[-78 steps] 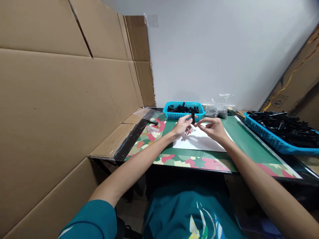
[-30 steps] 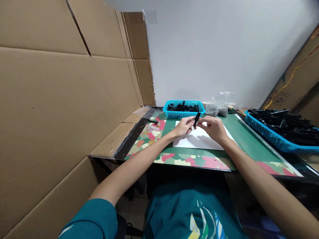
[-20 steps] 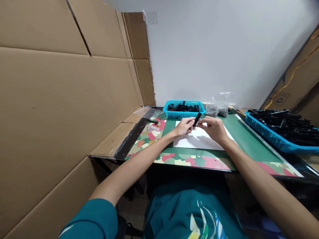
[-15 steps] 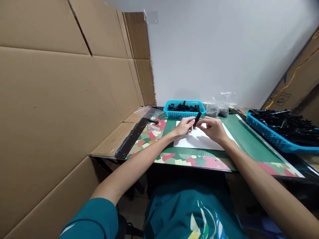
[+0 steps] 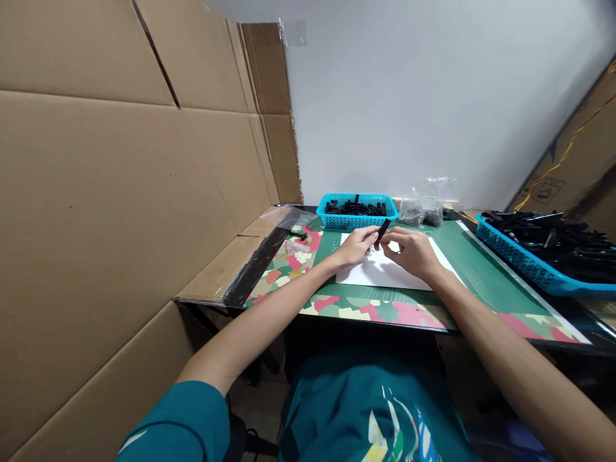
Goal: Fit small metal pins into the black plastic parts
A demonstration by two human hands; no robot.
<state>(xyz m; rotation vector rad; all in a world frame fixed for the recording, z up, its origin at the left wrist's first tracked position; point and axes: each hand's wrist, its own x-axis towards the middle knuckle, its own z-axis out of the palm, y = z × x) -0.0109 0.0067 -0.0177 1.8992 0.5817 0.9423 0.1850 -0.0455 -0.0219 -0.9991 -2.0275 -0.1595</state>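
Observation:
A slim black strip-shaped piece (image 5: 384, 228) stands tilted between my hands, above a white sheet (image 5: 380, 273) on the table. My left hand (image 5: 357, 247) is closed around its lower part. Close against the piece from the right, my right hand (image 5: 411, 250) has thumb and fingertips pinched together. What those fingertips hold, if anything, is too small to make out. Tiny clear bits lie on the sheet and mat near my left hand, partly covered by it.
Behind my hands stands a blue basket (image 5: 357, 221) of small black parts. A larger blue basket (image 5: 529, 266) heaped with black pieces is at the right. Clear bags (image 5: 426, 212) lean near the wall. Another black part (image 5: 298, 235) lies on the left, beside a cardboard partition (image 5: 120, 160).
My right fingers have curled in slightly and shifted a little beside the black piece. My left hand keeps its hold almost unmoved.

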